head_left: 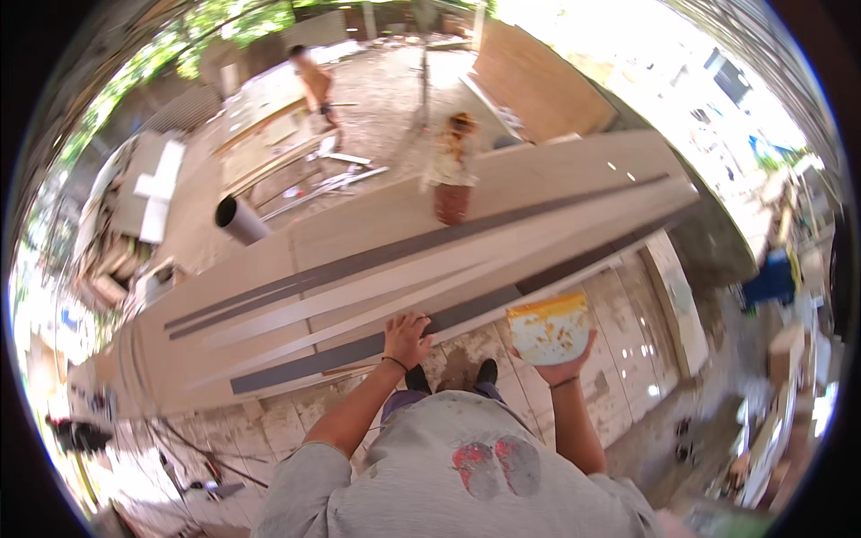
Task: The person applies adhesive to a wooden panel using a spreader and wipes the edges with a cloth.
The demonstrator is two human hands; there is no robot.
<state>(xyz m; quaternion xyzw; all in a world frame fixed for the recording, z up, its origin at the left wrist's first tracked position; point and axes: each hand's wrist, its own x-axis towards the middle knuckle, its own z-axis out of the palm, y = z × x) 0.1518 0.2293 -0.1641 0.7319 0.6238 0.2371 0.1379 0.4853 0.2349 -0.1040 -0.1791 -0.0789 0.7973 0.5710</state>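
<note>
My left hand (pixel 407 339) presses flat, fingers spread, on the near edge of the long board (pixel 377 287) stacked on the worktop; it looks stiff and heavy. My right hand (pixel 563 368) cups a light, paint-smeared tub (pixel 549 328) from beneath, probably slippery.

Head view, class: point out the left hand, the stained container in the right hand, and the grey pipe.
left hand (pixel 408 338), head view, back of the hand on the boards
stained container (pixel 549 328), head view, its front side
grey pipe (pixel 239 219), head view, near its dark open end
</note>
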